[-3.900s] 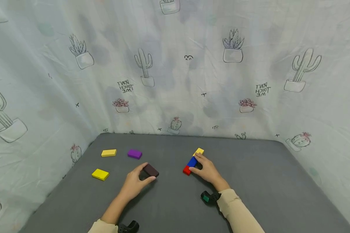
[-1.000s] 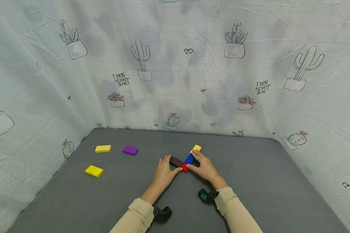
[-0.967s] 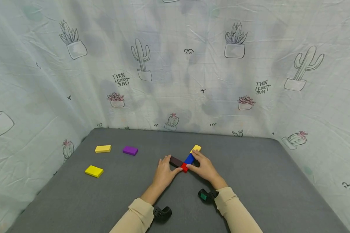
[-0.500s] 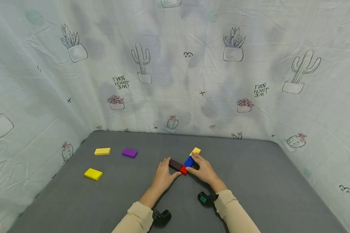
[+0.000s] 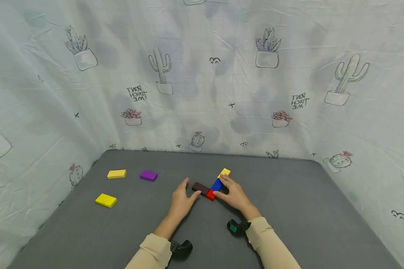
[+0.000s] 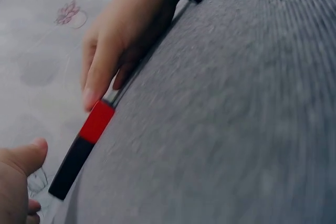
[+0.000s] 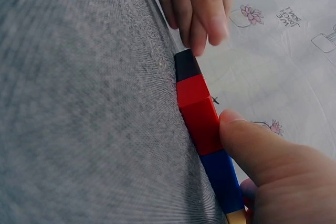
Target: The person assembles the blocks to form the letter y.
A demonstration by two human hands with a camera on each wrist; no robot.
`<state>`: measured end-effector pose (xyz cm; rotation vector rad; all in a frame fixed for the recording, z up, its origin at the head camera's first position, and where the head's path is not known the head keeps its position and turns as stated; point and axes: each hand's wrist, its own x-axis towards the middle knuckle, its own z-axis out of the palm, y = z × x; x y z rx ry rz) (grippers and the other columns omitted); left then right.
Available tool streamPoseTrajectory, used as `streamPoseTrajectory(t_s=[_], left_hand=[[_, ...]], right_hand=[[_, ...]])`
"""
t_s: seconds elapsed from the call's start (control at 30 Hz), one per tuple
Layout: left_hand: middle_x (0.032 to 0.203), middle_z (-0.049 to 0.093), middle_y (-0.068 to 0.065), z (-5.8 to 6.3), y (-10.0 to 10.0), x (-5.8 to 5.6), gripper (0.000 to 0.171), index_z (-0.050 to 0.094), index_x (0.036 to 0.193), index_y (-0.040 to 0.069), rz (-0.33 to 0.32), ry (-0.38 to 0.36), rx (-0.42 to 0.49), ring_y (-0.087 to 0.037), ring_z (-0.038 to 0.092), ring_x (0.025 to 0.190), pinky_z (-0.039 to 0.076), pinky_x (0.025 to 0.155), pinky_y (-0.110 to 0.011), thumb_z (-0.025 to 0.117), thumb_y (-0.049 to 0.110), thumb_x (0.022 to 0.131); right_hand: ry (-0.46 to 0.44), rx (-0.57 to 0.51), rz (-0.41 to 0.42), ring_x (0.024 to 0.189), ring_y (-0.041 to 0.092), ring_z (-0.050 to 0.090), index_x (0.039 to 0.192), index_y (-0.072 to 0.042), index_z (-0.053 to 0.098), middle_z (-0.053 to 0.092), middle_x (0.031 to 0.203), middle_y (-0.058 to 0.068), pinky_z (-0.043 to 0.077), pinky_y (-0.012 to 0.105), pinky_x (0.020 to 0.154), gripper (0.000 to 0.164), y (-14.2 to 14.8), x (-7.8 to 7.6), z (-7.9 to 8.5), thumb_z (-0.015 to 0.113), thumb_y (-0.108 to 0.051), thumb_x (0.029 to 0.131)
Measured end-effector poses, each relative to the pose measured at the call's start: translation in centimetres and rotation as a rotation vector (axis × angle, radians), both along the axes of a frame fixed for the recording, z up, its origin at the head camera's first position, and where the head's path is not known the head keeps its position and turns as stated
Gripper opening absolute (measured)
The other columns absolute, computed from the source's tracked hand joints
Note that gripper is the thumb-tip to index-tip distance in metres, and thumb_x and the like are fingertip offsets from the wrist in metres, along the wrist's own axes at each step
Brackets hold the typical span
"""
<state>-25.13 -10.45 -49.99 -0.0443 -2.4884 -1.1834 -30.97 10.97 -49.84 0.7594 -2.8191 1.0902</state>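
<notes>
A dark brown block (image 5: 200, 188) meets a red block (image 5: 210, 195) at an angle on the grey table. From the red block a blue block (image 5: 216, 185) and a yellow block (image 5: 225, 172) continue in line toward the back. My left hand (image 5: 181, 201) is just left of the brown block, thumb and fingers spread, holding nothing; a gap shows in the left wrist view. My right hand (image 5: 236, 195) holds the row from its right side. Its thumb (image 7: 236, 124) presses the red block near the blue one, and its fingers reach the blue and yellow blocks, partly hidden in the right wrist view.
Separate from the row, a purple block (image 5: 148, 176) and two yellow blocks, one farther back (image 5: 116, 174) and one nearer (image 5: 106, 200), lie on the left of the table (image 5: 289, 209). A cactus-print curtain (image 5: 202, 93) borders the table's back and sides. Black devices are strapped to both wrists.
My left hand brought the brown block rightward against the red block, then let go and drew back slightly left. My right hand stays at the row.
</notes>
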Motion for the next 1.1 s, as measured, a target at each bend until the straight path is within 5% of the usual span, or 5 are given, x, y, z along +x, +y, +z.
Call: streamPoseTrajectory(t_s=[0.33, 0.6, 1.1], left_hand=[[0.133, 0.052, -0.026, 1.0, -3.2, 0.9, 0.061, 0.043, 0.135, -0.009, 0.062, -0.005, 0.021, -0.04, 0.046, 0.127, 0.039, 0.104, -0.052, 0.066, 0.025, 0.09], [0.134, 0.05, -0.029, 1.3, -7.0, 2.8, 0.061, 0.041, 0.136, -0.011, 0.119, -0.031, -0.011, -0.043, 0.045, 0.127, 0.036, 0.106, -0.054, 0.064, 0.023, 0.091], [0.136, 0.045, -0.031, 2.0, -15.0, 6.4, 0.058, 0.038, 0.138, -0.01, 0.375, 0.001, -0.035, -0.046, 0.041, 0.126, 0.033, 0.103, -0.059, 0.061, 0.018, 0.093]], right_hand=[[-0.017, -0.012, 0.017, 0.142, 0.033, 0.027, 0.142, -0.002, 0.041, 0.032, 0.153, 0.014, 0.03, 0.051, 0.111, 0.071, 0.0, -0.3, 0.6, 0.067, -0.038, 0.087], [-0.026, -0.007, 0.026, 0.141, 0.034, 0.029, 0.141, 0.0, 0.042, 0.033, 0.152, 0.014, 0.032, 0.052, 0.11, 0.07, 0.1, -0.1, 0.2, 0.066, -0.038, 0.088], [-0.03, 0.0, 0.015, 0.141, 0.035, 0.027, 0.143, -0.002, 0.041, 0.031, 0.153, 0.016, 0.032, 0.054, 0.109, 0.072, 0.0, -0.1, 0.1, 0.066, -0.041, 0.087]])
